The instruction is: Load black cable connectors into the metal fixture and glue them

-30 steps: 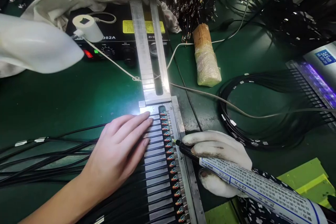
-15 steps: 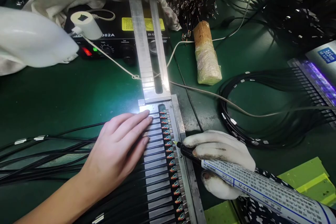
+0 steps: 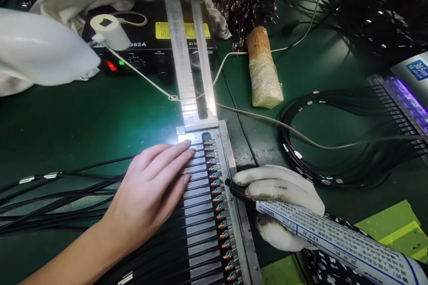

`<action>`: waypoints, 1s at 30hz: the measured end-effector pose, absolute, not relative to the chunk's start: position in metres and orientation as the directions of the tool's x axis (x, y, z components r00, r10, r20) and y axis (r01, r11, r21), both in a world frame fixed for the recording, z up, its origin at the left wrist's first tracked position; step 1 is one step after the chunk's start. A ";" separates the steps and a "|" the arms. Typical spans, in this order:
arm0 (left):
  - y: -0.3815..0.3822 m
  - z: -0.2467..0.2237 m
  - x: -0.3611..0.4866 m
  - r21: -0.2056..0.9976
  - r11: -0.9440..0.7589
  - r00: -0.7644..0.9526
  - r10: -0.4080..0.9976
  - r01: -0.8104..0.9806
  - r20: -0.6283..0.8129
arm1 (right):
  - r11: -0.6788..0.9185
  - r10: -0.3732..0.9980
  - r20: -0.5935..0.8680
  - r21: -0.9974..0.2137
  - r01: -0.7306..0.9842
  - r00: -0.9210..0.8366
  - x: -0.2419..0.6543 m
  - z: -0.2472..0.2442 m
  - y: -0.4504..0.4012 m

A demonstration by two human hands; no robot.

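My left hand (image 3: 155, 180) lies with its fingers stretched over the black cables (image 3: 197, 197) in a metal fixture (image 3: 200, 232), fingertips at its upper end. Each cable ends in a small connector with coloured wires (image 3: 218, 197), lined up in a row along a dark slot. My right hand (image 3: 284, 191), in a stained white glove with bare fingertips, is wrapped round a glue syringe (image 3: 321, 231) with a white printed label. The yellowish needle tip (image 3: 223, 180) points left at one connector in the upper part of the row; whether it touches is unclear.
A hinged metal plate (image 3: 177, 62) stands raised behind the fixture, before a black dispenser box (image 3: 150, 55). A white lamp (image 3: 47, 46) shines from the left. At right are a wrapped block (image 3: 265, 69), coiled cables (image 3: 289, 142) and a glowing 365nm lamp unit (image 3: 411, 71).
The needle tip has shifted only very slightly at the same connector. My left hand stays in place, and my right hand keeps its grip on the glue syringe.
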State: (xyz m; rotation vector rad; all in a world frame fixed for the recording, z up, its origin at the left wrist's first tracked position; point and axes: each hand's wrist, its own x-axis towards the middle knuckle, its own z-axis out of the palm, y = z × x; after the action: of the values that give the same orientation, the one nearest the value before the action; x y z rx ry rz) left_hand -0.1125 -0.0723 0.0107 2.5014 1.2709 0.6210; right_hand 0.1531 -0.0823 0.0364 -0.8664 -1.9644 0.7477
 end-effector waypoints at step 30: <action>-0.071 0.011 -0.111 0.414 -0.578 0.523 0.815 0.703 0.250 | 0.580 0.794 0.445 -0.760 0.294 -0.414 0.153 0.035 -0.080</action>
State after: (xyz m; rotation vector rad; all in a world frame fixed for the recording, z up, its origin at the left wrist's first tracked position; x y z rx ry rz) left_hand -0.1107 -0.0711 0.0112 2.5040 1.2773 0.6148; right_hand 0.1527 -0.0804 0.0354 -0.8696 -1.9728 0.7541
